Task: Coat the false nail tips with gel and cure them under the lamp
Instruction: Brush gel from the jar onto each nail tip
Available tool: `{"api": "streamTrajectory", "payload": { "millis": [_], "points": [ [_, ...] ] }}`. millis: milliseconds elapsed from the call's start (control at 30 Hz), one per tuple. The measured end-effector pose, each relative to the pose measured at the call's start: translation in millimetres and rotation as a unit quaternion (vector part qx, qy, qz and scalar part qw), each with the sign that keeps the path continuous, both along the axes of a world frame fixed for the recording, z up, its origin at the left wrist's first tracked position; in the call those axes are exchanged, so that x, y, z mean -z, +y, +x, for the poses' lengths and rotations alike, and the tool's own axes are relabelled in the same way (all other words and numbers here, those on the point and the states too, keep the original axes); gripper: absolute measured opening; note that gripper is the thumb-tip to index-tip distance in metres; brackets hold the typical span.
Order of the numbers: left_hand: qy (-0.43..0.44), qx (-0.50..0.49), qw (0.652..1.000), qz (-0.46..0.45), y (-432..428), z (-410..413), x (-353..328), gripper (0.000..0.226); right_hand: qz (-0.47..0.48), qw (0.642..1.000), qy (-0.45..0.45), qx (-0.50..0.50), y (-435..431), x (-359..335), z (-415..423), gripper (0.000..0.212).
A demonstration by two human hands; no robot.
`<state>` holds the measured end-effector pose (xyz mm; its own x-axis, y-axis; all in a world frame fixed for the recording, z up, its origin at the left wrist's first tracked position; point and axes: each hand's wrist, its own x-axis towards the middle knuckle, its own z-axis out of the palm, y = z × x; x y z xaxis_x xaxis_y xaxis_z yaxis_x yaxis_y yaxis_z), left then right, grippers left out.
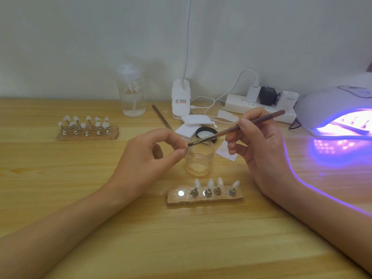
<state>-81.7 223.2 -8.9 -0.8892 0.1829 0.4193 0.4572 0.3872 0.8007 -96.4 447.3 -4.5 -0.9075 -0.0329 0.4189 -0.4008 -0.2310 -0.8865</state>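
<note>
On the table [181,238], a far holder [88,135] of spare tips waits at the left, likely parked out of the way; the left grip [149,158] is narrow, thumb and forefinger pinched beside the brush head, though I cannot tell what it holds; the open gel jar [199,160] sits just behind the near holder [204,199], whose four nail tips [210,183] stand beside one bare magnet; the right grip [259,146] holds the brush [237,128] pen-fashion, probably for control; the curing lamp [326,105] glows violet within reach.
</note>
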Motion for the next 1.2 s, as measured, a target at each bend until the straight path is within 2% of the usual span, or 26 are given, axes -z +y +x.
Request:
{"api": "streamTrajectory", "payload": {
  "millis": [200, 367, 600, 800, 1033, 1200],
  "points": [
    [-0.043, 0.0, 0.999, 0.018, 1.5, -0.3, -0.4, 0.012, 0.02, 0.999, -0.013, 0.045, 1.7, 1.9, -1.5, 0.007],
    [-0.092, 0.015, 0.994, 0.051, -1.2, -2.9, 0.2, 0.013, -0.002, 1.0, 0.004, -0.002, -0.1, 0.3, -1.1, 0.009],
    [-0.105, 0.022, 0.992, 0.062, -0.8, -3.3, -0.1, 0.012, 0.011, 0.999, -0.01, 0.042, 1.4, 1.2, -1.3, 0.007],
    [-0.112, 0.025, 0.991, 0.063, -1.0, -3.9, -0.4, 0.012, 0.008, 1.0, 0.009, -0.001, -1.8, -0.4, 1.0, 0.008],
    [-0.113, 0.026, 0.991, 0.064, -0.6, -3.8, -1.0, 0.011, 0.019, 0.998, 0.004, 0.051, 1.1, 0.3, 1.4, 0.008],
    [-0.121, 0.03, 0.99, 0.065, -0.6, -4.0, -1.1, 0.012, 0.003, 1.0, 0.025, 0.007, -1.7, -0.9, 2.1, 0.015]
  ]
}}
